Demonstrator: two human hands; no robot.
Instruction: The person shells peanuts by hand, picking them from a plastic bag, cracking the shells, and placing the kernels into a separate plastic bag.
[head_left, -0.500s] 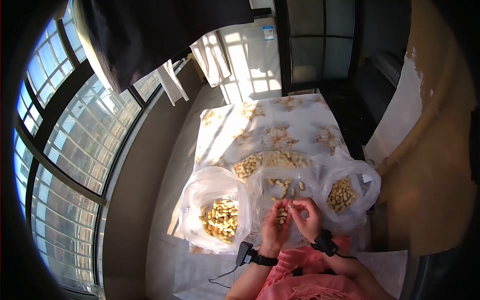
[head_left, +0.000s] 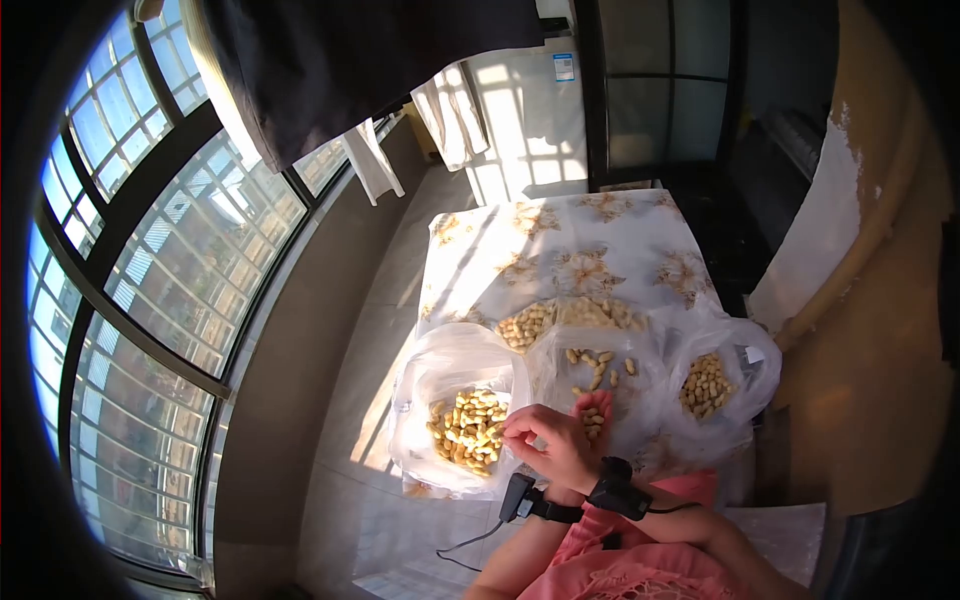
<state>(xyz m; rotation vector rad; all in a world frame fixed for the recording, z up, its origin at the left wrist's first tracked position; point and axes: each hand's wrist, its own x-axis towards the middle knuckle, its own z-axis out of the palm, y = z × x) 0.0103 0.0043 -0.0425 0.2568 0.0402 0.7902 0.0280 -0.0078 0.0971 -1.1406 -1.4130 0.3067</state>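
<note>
My left hand (head_left: 603, 402) is cupped around several peanuts (head_left: 592, 421), partly hidden under my right wrist. Crossing over it, my right hand (head_left: 550, 440) reaches to the right edge of the left plastic bag (head_left: 408, 375), its fingertips pinched. What they hold is too small to tell from the peanuts behind. Yellowish peanuts (head_left: 465, 425) fill the bottom of that bag. Some loose peanuts (head_left: 597, 372) lie on the middle plastic bag beyond my left hand. Paler peanuts (head_left: 706, 386) sit in the right plastic bag (head_left: 765, 365).
More peanuts (head_left: 525, 326) lie in a row behind the bags on the flowered tablecloth (head_left: 560, 235). Dark cloth (head_left: 370, 60) hangs overhead. Barred windows (head_left: 190, 260) line the left side. Each wrist wears a black strapped device with a cable.
My right hand has moved left, away from my left fingertips and across my left wrist to the left bag. The view has shifted slightly, so the scene sits further right.
</note>
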